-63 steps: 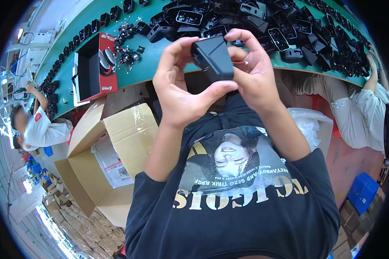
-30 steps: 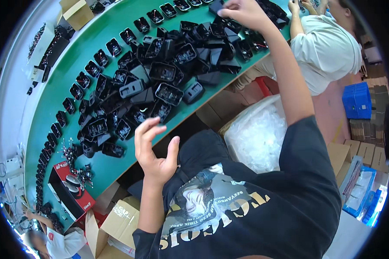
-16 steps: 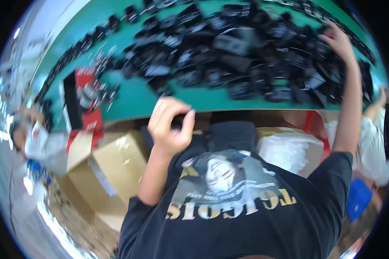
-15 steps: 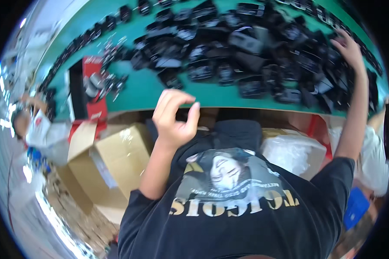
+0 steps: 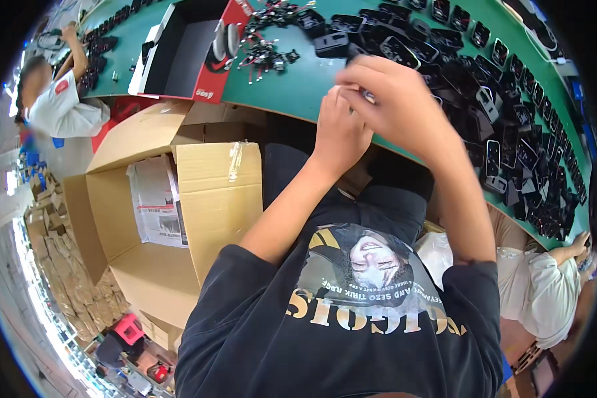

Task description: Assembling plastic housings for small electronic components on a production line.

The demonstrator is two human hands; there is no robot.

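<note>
Over the near edge of the green table [image 5: 292, 93], my two hands meet. The fingers of my left hand [image 5: 341, 132] are closed and pinched upward. My right hand [image 5: 401, 99] curls over them from the right, its fingers bent around the same spot. A small glint shows between the hands, but what they hold is mostly hidden. Just beyond lies a pile of black plastic housings [image 5: 331, 45], which spreads to the right along the table. Left of it are small wired parts [image 5: 268, 56] in a loose heap.
A red-edged box with a dark inside [image 5: 186, 56] lies at the table's left, round silver parts [image 5: 225, 43] on its rim. An open cardboard box [image 5: 219, 212] stands below. Black units line the far edge. Co-workers sit at left [image 5: 69, 109] and right [image 5: 537, 298].
My right hand has come back from the far right of the pile to meet my left. My left hand's curled fingers have closed. The view has turned, shifting the table contents.
</note>
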